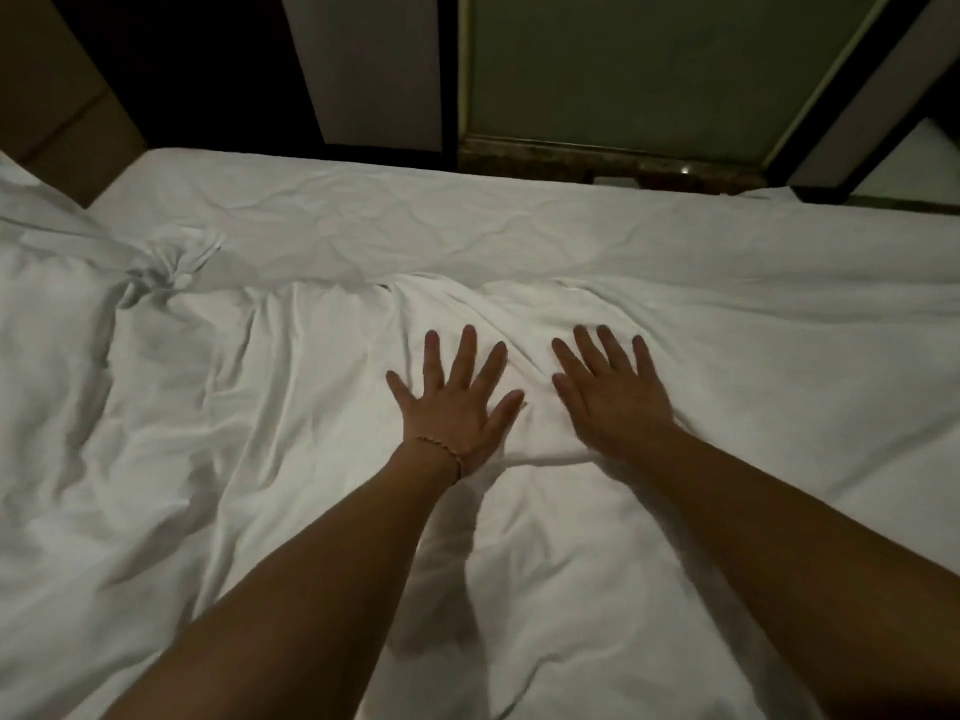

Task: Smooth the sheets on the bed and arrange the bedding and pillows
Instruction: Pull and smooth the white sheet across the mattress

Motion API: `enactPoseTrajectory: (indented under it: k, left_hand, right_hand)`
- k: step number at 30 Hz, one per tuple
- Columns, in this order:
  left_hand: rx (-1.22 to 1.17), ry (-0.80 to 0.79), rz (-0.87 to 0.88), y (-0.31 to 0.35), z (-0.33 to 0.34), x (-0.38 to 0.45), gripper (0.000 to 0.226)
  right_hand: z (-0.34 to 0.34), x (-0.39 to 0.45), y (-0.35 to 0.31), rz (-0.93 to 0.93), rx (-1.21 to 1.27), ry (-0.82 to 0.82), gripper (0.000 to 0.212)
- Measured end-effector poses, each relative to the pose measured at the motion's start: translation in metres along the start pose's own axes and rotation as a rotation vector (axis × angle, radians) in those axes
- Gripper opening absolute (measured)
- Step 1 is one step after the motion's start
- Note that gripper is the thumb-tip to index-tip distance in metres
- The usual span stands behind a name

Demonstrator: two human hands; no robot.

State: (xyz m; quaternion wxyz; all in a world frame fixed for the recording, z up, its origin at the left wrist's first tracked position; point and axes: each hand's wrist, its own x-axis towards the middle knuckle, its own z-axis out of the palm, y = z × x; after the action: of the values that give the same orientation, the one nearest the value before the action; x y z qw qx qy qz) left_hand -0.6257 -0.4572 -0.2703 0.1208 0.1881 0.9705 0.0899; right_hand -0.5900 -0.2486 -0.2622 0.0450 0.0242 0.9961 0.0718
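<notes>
Pressing flat on the rumpled white duvet (322, 459): left hand (454, 407) and right hand (610, 400), side by side, fingers spread, grasping nothing. Beyond the fingertips, bare fitted sheet (467, 226); far left of the left hand, bunched fabric knot (176, 262).

Location type: bedroom, dimly lit, with the finish of a hotel room. Indicators: a wide bed (519, 210) covered by a white fitted sheet (363, 226) and a rumpled white duvet (208, 459); a brown padded headboard (57, 122) at the left end, with the edge of a white pillow (21, 184) against it; dark-framed wall panels (374, 70) beyond the far side of the mattress; a frosted glass panel (649, 70) set above a marble-patterned ledge (571, 158).
</notes>
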Motion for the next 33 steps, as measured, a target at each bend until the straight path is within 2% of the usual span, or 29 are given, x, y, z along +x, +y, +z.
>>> enactPoseTrajectory:
  k: [4,6,9,11,15,18,23,27,30,33]
  left_hand:
    - [0.067,-0.072,-0.111,0.021,0.021,0.016,0.069]
    - [0.081,-0.058,-0.155,0.025,0.025,0.016,0.073]
    - [0.024,0.025,-0.227,0.038,0.016,0.023,0.08]
    - [-0.001,0.055,-0.273,0.056,0.007,0.038,0.084]
    - [0.046,0.078,-0.28,0.074,-0.009,0.065,0.079]
    - [0.039,0.085,-0.287,0.064,-0.013,0.084,0.072]
    - [0.021,0.083,-0.36,0.027,-0.008,0.114,0.071]
    - [0.032,0.092,-0.327,0.016,0.0,0.128,0.072]
    - [0.02,0.106,-0.313,0.012,-0.002,0.138,0.072]
    - [-0.004,0.14,-0.292,0.011,-0.013,0.147,0.071]
  right_hand:
    - [0.032,-0.003,0.099,0.116,-0.05,-0.151,0.069]
    - [0.036,-0.009,0.15,0.137,-0.093,-0.209,0.068]
    - [0.033,-0.008,0.186,0.103,-0.072,-0.175,0.071]
    - [0.031,0.005,0.187,0.042,-0.037,-0.076,0.074]
    - [0.021,0.055,0.148,-0.091,0.064,0.053,0.078]
    - [0.023,0.09,0.12,-0.142,0.091,0.037,0.076]
    - [0.04,0.127,0.095,-0.002,0.159,0.033,0.076]
    - [0.044,0.145,0.092,0.085,0.204,0.021,0.059]
    - [0.031,0.164,0.108,0.023,0.186,0.073,0.053]
    - [0.002,0.189,0.137,-0.039,0.02,0.189,0.051]
